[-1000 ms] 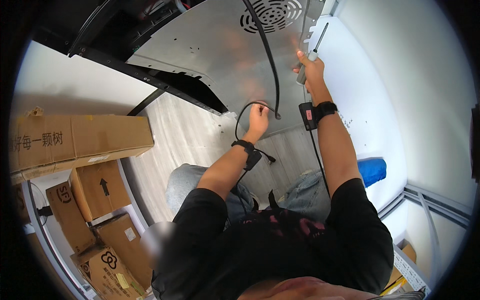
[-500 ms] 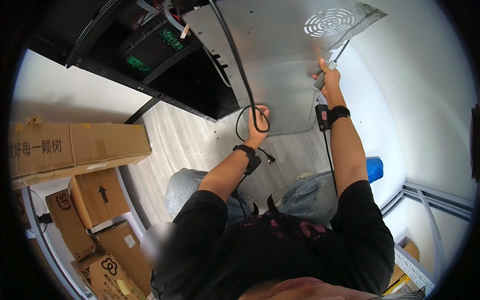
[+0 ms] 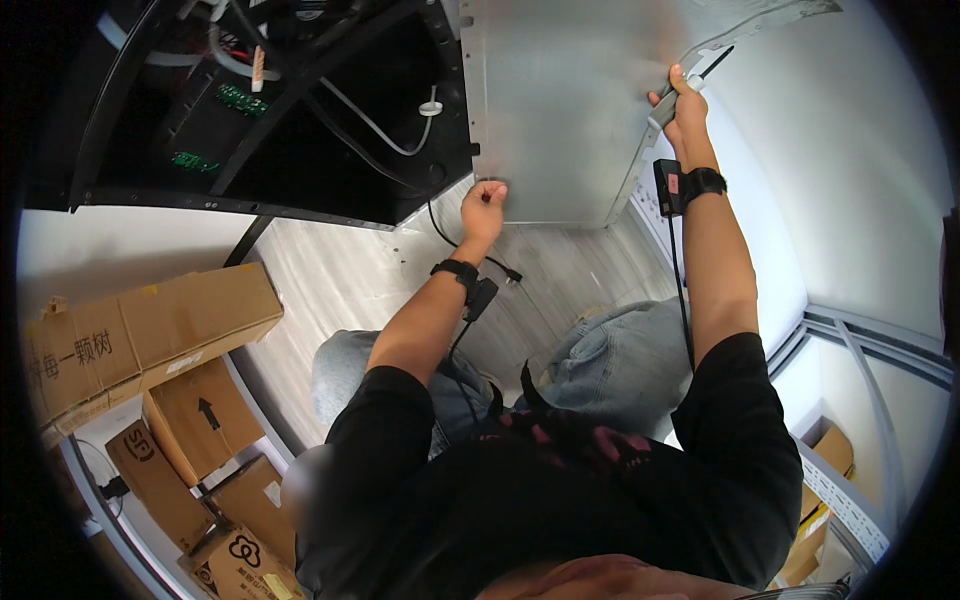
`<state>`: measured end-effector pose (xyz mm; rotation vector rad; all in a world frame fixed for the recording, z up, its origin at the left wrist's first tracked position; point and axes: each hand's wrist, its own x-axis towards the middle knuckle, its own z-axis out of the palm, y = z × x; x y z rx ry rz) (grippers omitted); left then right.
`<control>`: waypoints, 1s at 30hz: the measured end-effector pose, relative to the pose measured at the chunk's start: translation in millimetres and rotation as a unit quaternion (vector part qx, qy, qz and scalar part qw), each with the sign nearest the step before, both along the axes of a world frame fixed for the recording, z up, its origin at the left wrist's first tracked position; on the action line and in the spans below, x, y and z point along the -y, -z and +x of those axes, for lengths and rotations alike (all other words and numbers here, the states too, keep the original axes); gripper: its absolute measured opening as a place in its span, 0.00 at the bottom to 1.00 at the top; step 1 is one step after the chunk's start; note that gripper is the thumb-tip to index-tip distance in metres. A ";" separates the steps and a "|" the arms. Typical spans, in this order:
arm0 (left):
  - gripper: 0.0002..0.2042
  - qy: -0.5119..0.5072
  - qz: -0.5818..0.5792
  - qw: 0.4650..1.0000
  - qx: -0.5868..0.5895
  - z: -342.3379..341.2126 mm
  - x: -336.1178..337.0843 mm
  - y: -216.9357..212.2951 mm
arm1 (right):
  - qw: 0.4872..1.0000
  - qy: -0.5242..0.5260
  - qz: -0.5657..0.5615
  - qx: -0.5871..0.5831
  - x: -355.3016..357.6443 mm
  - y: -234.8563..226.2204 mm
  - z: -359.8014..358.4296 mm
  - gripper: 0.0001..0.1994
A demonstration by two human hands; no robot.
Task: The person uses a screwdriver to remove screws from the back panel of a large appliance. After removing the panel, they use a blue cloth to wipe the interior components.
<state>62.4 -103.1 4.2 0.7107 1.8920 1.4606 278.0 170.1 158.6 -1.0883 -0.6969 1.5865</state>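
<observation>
Metal panel: one large flat grey sheet-metal panel [image 3: 560, 110], held up in front of the person, beside the open black cabinet.
Left hand: the left hand [image 3: 484, 205] is curled into a fist against the panel's lower left edge; the fingers are pressed together, and whether they pinch the edge or only push on it cannot be told.
Right hand: the right hand [image 3: 683, 105] is wrapped tight around one slim grey-handled tool [image 3: 690, 82] at the panel's right edge, its dark tip pointing up and right.
Wrist bands: two black wrist bands, one per wrist, each with a small black box hanging from it and a thin lead running down the forearm.
Cabinet: one black open-sided equipment cabinet [image 3: 270, 110] at upper left, with two green circuit boards and several white and black cables showing inside.
Loose cable: one thin black cable [image 3: 460, 245] hangs from the cabinet past the left wrist.
Boxes: five brown cardboard boxes [image 3: 150, 330] stacked at lower left.
Person: seated, two knees in blue jeans, black short-sleeved top.
</observation>
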 end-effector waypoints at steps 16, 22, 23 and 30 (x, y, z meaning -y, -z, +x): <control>0.08 0.171 -0.222 0.945 0.166 29.9 -1.2 3.6 | 0.979 0.149 -0.038 -0.131 -26.2 -11.8 74.2 0.12; 0.07 0.179 -0.215 0.945 0.170 48.0 -30.4 13.0 | 0.962 0.220 -0.043 -0.152 -25.1 0.2 104.7 0.15; 0.07 0.187 -0.215 0.942 0.176 50.7 -33.4 16.6 | 0.961 0.229 -0.044 -0.151 -20.5 -0.5 107.6 0.15; 0.07 0.198 -0.154 0.944 0.214 65.9 -61.0 35.9 | 0.950 0.261 -0.041 -0.164 -7.9 -2.7 128.8 0.13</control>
